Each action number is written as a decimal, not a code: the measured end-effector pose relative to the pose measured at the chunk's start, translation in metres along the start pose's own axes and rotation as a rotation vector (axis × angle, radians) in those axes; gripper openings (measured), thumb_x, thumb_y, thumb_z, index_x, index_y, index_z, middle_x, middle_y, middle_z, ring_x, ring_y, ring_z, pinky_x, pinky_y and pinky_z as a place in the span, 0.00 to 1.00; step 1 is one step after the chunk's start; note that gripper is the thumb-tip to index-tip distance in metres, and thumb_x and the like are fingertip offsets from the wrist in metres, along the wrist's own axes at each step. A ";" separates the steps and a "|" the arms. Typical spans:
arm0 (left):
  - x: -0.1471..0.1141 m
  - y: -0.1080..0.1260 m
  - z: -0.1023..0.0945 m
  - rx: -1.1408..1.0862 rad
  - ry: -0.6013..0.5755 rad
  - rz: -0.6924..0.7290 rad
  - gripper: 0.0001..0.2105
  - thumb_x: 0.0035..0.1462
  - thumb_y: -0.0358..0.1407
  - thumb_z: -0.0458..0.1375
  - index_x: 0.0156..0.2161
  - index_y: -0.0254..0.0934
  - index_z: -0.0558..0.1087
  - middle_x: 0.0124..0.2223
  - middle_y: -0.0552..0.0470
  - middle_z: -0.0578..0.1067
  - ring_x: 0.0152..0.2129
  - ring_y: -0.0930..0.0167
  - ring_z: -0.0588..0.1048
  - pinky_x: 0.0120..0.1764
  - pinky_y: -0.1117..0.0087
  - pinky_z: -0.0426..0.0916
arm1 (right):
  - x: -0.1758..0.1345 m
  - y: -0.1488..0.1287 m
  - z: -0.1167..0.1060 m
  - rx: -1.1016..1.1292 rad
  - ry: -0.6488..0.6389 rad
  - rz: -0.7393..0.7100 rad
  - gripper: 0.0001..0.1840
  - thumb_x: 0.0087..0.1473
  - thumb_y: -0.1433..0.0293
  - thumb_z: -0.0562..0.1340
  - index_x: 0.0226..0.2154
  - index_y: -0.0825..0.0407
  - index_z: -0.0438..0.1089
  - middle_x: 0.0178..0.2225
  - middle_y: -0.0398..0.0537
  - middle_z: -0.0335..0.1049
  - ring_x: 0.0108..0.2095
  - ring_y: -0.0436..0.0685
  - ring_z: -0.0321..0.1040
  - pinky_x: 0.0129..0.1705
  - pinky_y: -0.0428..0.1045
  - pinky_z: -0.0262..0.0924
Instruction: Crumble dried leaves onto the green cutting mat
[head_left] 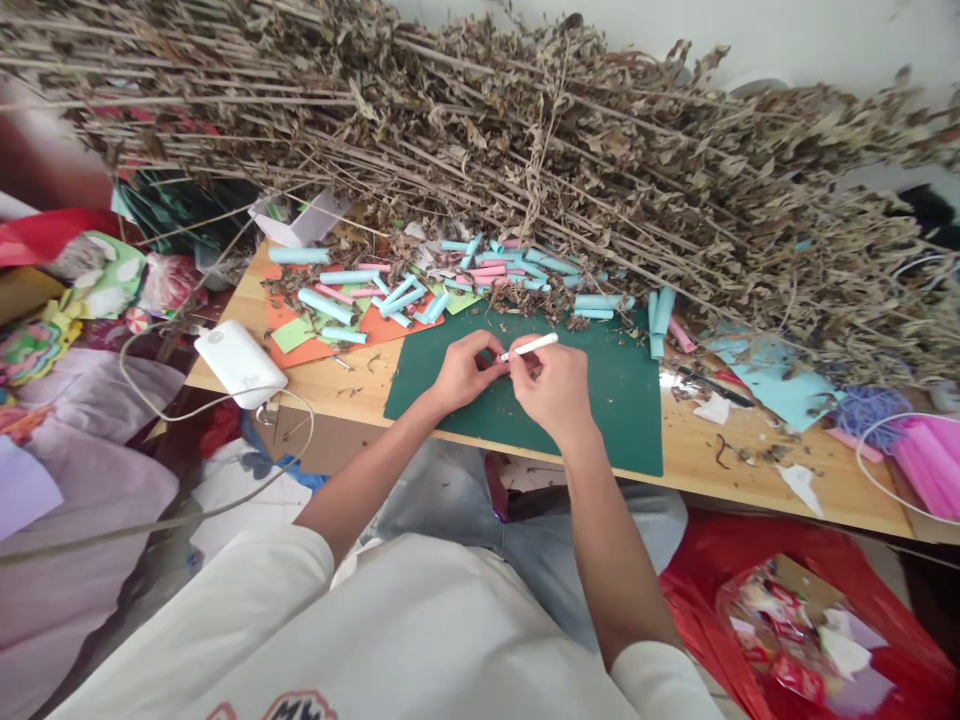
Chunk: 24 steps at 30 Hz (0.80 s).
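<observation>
A slim white pen slants between my hands over a dark green cutting mat. My right hand is closed around it, with its wider end pointing up and right. My left hand is closed in a pinch at the narrow end of the pen, its fingertips almost meeting those of the right. Whatever lies between the left fingertips is too small and covered to make out. Behind the mat lie several rolled light blue paper tubes and thinner pink paper tubes.
Dried leafy stalks are heaped across the back of the wooden table. A white power bank with a cable sits at the left edge. Orange paper, blue paper and purple yarn lie about. A red bag holds wrappers below right.
</observation>
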<state>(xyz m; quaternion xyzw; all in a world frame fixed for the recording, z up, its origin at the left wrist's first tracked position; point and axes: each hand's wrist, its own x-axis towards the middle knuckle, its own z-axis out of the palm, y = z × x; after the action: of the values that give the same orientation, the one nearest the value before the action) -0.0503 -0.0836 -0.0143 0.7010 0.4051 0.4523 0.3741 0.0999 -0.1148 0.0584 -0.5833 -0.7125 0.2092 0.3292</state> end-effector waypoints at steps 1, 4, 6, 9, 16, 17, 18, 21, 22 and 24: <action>0.000 0.000 0.000 0.006 0.009 -0.006 0.09 0.57 0.41 0.61 0.32 0.36 0.71 0.33 0.51 0.74 0.30 0.73 0.72 0.30 0.74 0.69 | 0.002 0.000 0.001 -0.008 -0.001 -0.007 0.07 0.53 0.69 0.58 0.32 0.51 0.72 0.27 0.47 0.76 0.25 0.54 0.73 0.31 0.47 0.65; 0.000 -0.001 0.000 0.008 0.008 -0.014 0.09 0.57 0.41 0.61 0.32 0.36 0.71 0.34 0.51 0.74 0.30 0.73 0.72 0.30 0.73 0.69 | 0.004 -0.001 0.002 0.036 0.002 0.013 0.06 0.54 0.69 0.58 0.32 0.51 0.71 0.27 0.46 0.76 0.25 0.54 0.73 0.31 0.46 0.65; 0.000 -0.001 0.000 0.003 0.000 -0.008 0.09 0.56 0.41 0.61 0.32 0.36 0.71 0.34 0.51 0.74 0.30 0.73 0.72 0.30 0.73 0.69 | 0.003 -0.001 0.003 0.081 0.033 0.040 0.06 0.55 0.69 0.57 0.33 0.51 0.70 0.27 0.45 0.75 0.24 0.53 0.72 0.30 0.46 0.65; 0.000 -0.001 0.001 -0.006 -0.015 0.013 0.08 0.56 0.39 0.61 0.33 0.36 0.71 0.34 0.51 0.74 0.30 0.73 0.72 0.30 0.74 0.70 | -0.003 -0.003 0.006 0.065 0.106 0.028 0.07 0.57 0.68 0.56 0.32 0.50 0.69 0.28 0.46 0.75 0.24 0.52 0.70 0.30 0.46 0.64; 0.000 -0.001 0.001 -0.003 -0.020 0.001 0.08 0.56 0.39 0.62 0.32 0.36 0.71 0.34 0.51 0.74 0.30 0.73 0.72 0.29 0.74 0.69 | -0.007 -0.002 0.010 0.045 0.149 -0.006 0.08 0.59 0.66 0.55 0.33 0.49 0.68 0.30 0.47 0.74 0.26 0.53 0.70 0.33 0.47 0.64; 0.000 -0.001 0.001 0.001 -0.018 0.009 0.08 0.56 0.39 0.61 0.32 0.36 0.71 0.34 0.51 0.74 0.30 0.73 0.72 0.29 0.74 0.69 | -0.007 -0.002 0.010 0.041 0.151 0.001 0.09 0.59 0.65 0.55 0.33 0.49 0.68 0.29 0.46 0.74 0.26 0.53 0.70 0.33 0.47 0.64; 0.000 -0.001 0.001 0.004 -0.015 0.016 0.08 0.56 0.39 0.61 0.32 0.36 0.71 0.34 0.51 0.74 0.30 0.73 0.72 0.30 0.74 0.69 | -0.007 -0.001 0.010 0.034 0.150 0.005 0.09 0.59 0.65 0.55 0.33 0.49 0.68 0.29 0.46 0.74 0.26 0.53 0.69 0.32 0.47 0.64; 0.000 -0.001 0.001 0.011 -0.007 0.030 0.06 0.56 0.37 0.60 0.32 0.36 0.71 0.34 0.51 0.74 0.30 0.73 0.72 0.30 0.74 0.69 | -0.006 -0.001 0.011 -0.001 0.130 -0.017 0.08 0.58 0.67 0.55 0.33 0.50 0.68 0.29 0.47 0.73 0.25 0.53 0.68 0.32 0.47 0.63; 0.000 -0.001 0.001 0.011 -0.004 0.032 0.06 0.56 0.37 0.60 0.32 0.36 0.72 0.34 0.51 0.74 0.30 0.73 0.72 0.30 0.74 0.69 | -0.005 -0.001 0.012 -0.016 0.117 -0.033 0.08 0.58 0.67 0.55 0.33 0.50 0.68 0.28 0.47 0.73 0.25 0.53 0.68 0.32 0.47 0.63; -0.001 0.000 0.000 0.010 0.003 0.033 0.05 0.56 0.36 0.60 0.33 0.36 0.72 0.33 0.52 0.75 0.30 0.73 0.72 0.30 0.74 0.69 | -0.004 -0.001 0.013 -0.051 0.094 -0.059 0.08 0.58 0.67 0.55 0.33 0.50 0.68 0.28 0.47 0.72 0.26 0.53 0.68 0.32 0.47 0.63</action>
<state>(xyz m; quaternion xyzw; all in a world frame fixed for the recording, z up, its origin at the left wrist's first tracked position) -0.0503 -0.0844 -0.0143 0.7086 0.3964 0.4573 0.3627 0.0896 -0.1179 0.0492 -0.5795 -0.7181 0.1536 0.3534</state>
